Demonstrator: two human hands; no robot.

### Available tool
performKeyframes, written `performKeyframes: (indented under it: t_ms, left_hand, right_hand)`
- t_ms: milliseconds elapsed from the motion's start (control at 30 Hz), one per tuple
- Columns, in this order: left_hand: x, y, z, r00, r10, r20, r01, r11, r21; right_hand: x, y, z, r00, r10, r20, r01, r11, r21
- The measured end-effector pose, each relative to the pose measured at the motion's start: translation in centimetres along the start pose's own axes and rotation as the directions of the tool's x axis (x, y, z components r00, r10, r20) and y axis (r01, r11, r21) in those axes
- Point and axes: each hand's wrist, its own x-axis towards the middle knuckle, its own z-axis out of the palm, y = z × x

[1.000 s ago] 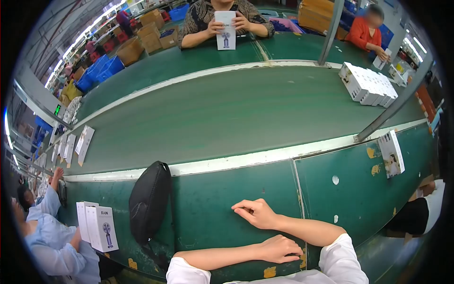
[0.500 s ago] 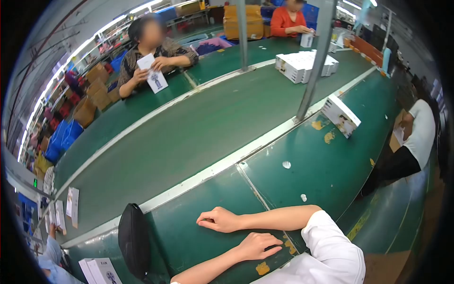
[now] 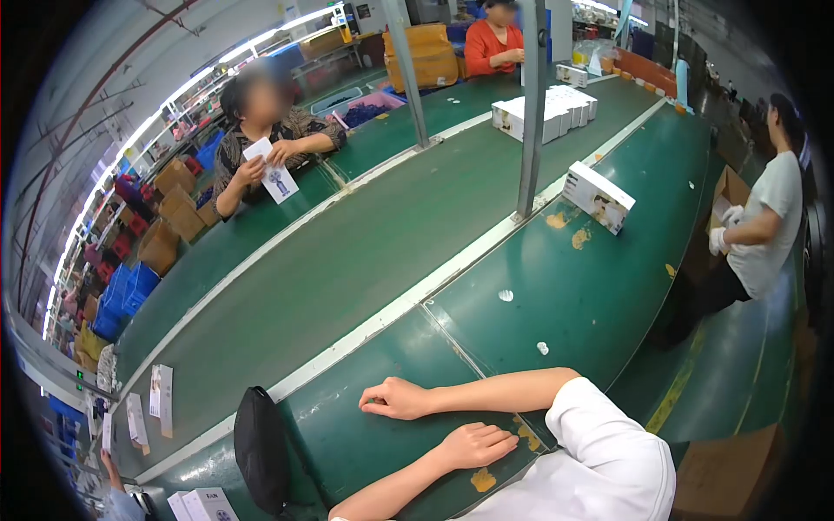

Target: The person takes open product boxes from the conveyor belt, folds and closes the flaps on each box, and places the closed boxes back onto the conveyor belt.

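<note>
My right hand (image 3: 395, 398) rests on the green tabletop (image 3: 391, 347), its fingers loosely curled in with nothing visible in them. Nearer to my body, my left hand (image 3: 478, 445) lies palm down with the fingers extended and holds nothing. Its fingertips are beside worn orange patches by the table seam. The two forearms point in opposite directions, one in front of the other. Left of my hands is a black bag (image 3: 261, 451), touched by neither.
Beyond a pale rail runs a belt (image 3: 365, 252) with white boxes (image 3: 543, 115) at its far right. Another box (image 3: 598, 198) lies near a metal post (image 3: 532, 122). Opposite, a person holds a white box (image 3: 272, 174). At right, a gloved person stands by a carton.
The view has swung right. My hands remain on the table; my left fingers look straighter than at first. The person at right has straightened up, and the person opposite has tilted their box.
</note>
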Motion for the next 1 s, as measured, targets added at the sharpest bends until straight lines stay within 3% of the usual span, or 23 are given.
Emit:
performKeyframes:
  t_ms: [167, 333, 433, 667, 767, 867, 900, 1000]
  left_hand:
    - [-0.3, -0.4, 0.1, 0.993, 0.062, 0.100, -0.065, 0.997, 0.032]
    - [0.1, -0.4, 0.1, 0.996, 0.041, 0.074, -0.042, 0.999, 0.010]
    - [0.3, -0.9, 0.2, 0.999, 0.041, 0.035, -0.040, 0.999, -0.014]
    - [0.2, -0.8, 0.1, 0.999, 0.027, -0.041, -0.028, 0.999, -0.044]
    - [-0.7, -0.7, 0.3, 0.993, -0.049, 0.107, 0.055, 0.997, -0.053]
    - [-0.7, -0.7, 0.0, 1.000, -0.025, 0.004, 0.025, 0.998, -0.056]
    - [-0.6, -0.6, -0.2, 0.982, -0.057, 0.179, 0.060, 0.998, -0.010]
    - [-0.9, -0.8, 0.2, 0.999, -0.027, 0.031, 0.026, 1.000, 0.016]
  right_hand:
    - [-0.2, -0.1, 0.2, 1.000, -0.016, -0.026, 0.017, 0.999, 0.027]
    - [-0.2, 0.8, 0.3, 0.995, -0.073, -0.070, 0.076, 0.996, 0.042]
    - [-0.2, 0.4, -0.4, 1.000, 0.022, 0.007, -0.022, 0.998, 0.061]
    - [0.0, 0.7, -0.1, 1.000, 0.022, -0.003, -0.021, 0.998, 0.060]
    - [-0.1, 0.7, 0.0, 1.000, 0.031, 0.005, -0.031, 0.998, 0.057]
    - [0.1, 0.8, 0.0, 1.000, 0.013, 0.007, -0.014, 0.999, 0.048]
    - [0.1, 0.7, -0.2, 1.000, 0.009, 0.001, -0.009, 0.999, 0.040]
    - [0.2, 0.0, -0.7, 0.999, 0.039, 0.028, -0.040, 0.999, 0.024]
